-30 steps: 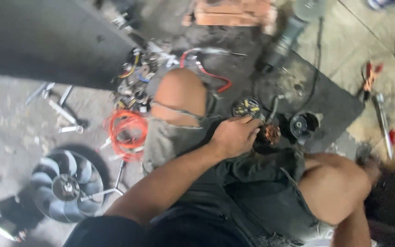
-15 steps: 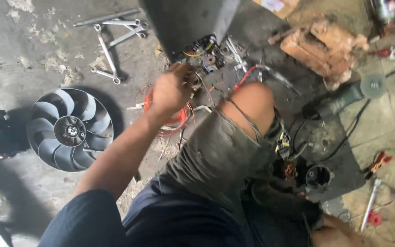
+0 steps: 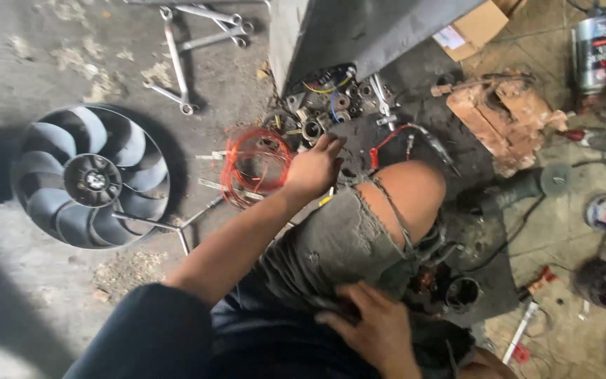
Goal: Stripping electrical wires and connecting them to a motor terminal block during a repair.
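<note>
Step in hand: parts selection. Left hand [image 3: 313, 168], fingers spread and holding nothing, reaches to the small motor parts [image 3: 324, 112] at 12 o'clock, beside the orange wire coil [image 3: 254, 168]. Right hand [image 3: 376, 326] rests flat on the shorts [image 3: 331, 245]. Next move likely requires pinching 1 part.

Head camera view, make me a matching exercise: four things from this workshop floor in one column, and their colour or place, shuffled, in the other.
Things:
1. fan wheel
2. wire coil
3. left hand
4. right hand

Descriptions:
A. orange, beside the reaching hand
B. resting on the shorts at the thigh
C. grey, on the concrete at far left
D. stretched out to the pile of small parts

Pairs: 1-C, 2-A, 3-D, 4-B
</note>
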